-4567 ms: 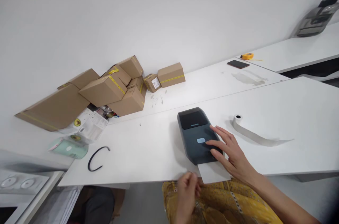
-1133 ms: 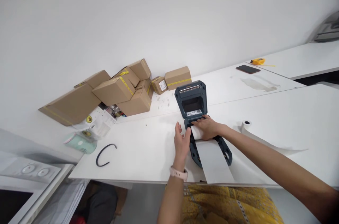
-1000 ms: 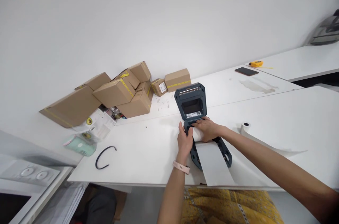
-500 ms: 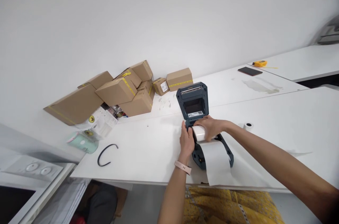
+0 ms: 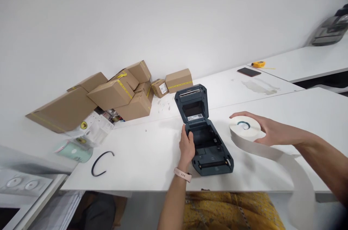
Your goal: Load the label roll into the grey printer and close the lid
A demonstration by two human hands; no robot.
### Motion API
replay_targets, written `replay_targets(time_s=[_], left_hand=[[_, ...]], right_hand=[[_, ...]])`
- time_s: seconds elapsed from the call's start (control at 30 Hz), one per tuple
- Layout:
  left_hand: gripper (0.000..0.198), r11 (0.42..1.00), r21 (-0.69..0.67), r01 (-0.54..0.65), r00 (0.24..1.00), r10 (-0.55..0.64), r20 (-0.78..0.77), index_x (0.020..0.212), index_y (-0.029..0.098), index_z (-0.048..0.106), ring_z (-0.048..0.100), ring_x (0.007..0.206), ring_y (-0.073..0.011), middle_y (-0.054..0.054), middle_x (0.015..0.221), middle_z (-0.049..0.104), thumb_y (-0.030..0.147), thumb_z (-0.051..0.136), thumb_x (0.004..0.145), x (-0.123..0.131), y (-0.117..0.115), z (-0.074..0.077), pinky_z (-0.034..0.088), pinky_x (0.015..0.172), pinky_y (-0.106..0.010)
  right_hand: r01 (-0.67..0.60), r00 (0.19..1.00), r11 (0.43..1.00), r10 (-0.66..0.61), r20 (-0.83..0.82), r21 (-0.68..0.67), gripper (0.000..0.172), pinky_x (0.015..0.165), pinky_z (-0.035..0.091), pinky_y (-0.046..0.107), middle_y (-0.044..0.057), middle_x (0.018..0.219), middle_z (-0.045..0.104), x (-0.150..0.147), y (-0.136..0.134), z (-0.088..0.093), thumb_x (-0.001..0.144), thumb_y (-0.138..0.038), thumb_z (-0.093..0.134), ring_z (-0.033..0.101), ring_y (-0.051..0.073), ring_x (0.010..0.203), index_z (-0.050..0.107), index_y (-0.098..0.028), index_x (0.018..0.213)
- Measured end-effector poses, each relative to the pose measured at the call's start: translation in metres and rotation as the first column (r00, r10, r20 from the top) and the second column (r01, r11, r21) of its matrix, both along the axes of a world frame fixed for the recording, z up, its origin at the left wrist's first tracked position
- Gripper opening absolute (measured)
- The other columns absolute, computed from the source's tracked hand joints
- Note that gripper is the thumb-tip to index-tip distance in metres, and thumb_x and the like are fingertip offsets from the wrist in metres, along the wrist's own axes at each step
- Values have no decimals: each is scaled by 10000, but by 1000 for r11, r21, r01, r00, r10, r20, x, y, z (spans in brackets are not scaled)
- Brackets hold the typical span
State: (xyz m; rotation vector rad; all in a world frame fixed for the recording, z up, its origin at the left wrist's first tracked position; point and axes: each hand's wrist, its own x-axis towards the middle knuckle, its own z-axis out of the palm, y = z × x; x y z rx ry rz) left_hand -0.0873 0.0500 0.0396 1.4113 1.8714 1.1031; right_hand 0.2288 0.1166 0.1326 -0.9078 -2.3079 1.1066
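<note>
A dark blue-grey printer (image 5: pixel 210 150) stands on the white table with its lid (image 5: pixel 191 103) raised and its inner bay bare. My left hand (image 5: pixel 187 145) grips the printer's left edge near the hinge, thumb over the rim. To the right of the printer, my right hand (image 5: pixel 265 128) is wrapped round a roll of white paper (image 5: pixel 244 125), whose core end faces up. A long loose strip (image 5: pixel 296 172) trails from the roll to the right and down over the table's front edge.
Cardboard boxes (image 5: pixel 111 94) are piled at the back left. Near them lie a mint-green pouch (image 5: pixel 74 151) and a black curved band (image 5: pixel 95 164). A dark phone (image 5: pixel 249 72) and yellow tape measure (image 5: pixel 258 64) lie at the back right.
The paper roll has come out of the printer and moved right in my right hand, its strip trailing along. My left hand keeps its hold on the printer. The view has shifted slightly.
</note>
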Motion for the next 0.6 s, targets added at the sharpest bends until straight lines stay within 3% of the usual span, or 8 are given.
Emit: replay_targets(time_s=[0.1, 0.27, 0.43, 0.6], left_hand=[[626, 1000, 1, -1, 1000, 1, -15, 1586, 234, 250, 297, 1530, -264, -86, 1669, 295, 504, 295, 1024, 1, 0, 2, 254, 1241, -427], [631, 1000, -31, 3, 999, -5, -36, 1593, 214, 221, 320, 1519, -272, -97, 1662, 309, 483, 267, 1024, 2, -1, 10, 287, 1222, -445], [619, 999, -44, -1, 999, -1, -35, 1587, 246, 231, 295, 1530, -264, -71, 1673, 286, 495, 273, 1022, 3, -2, 12, 269, 1232, -433], [644, 999, -32, -2, 1000, 1, -22, 1587, 245, 233, 306, 1526, -262, -87, 1670, 291, 541, 274, 1017, 2, -2, 10, 291, 1223, -419]], right_hand=[[12, 995, 1000, -11, 98, -13, 695, 1010, 466, 410, 107, 1365, 597, 1, -3, -12, 702, -341, 742, 563, 369, 1234, 490, -266, 1345], [17, 964, 999, -6, 266, -37, 643, 789, 492, 370, 33, 1051, 680, -22, 19, -33, 623, -260, 676, 651, 293, 914, 450, -283, 1225], [25, 926, 999, -33, 377, 25, 665, 769, 470, 363, 48, 1019, 664, -36, 42, -52, 567, -229, 645, 639, 292, 883, 415, -261, 1190], [8, 928, 1000, 1, 372, -23, 685, 776, 500, 378, 68, 1033, 680, -36, 49, -59, 585, -262, 673, 653, 301, 900, 433, -247, 1227]])
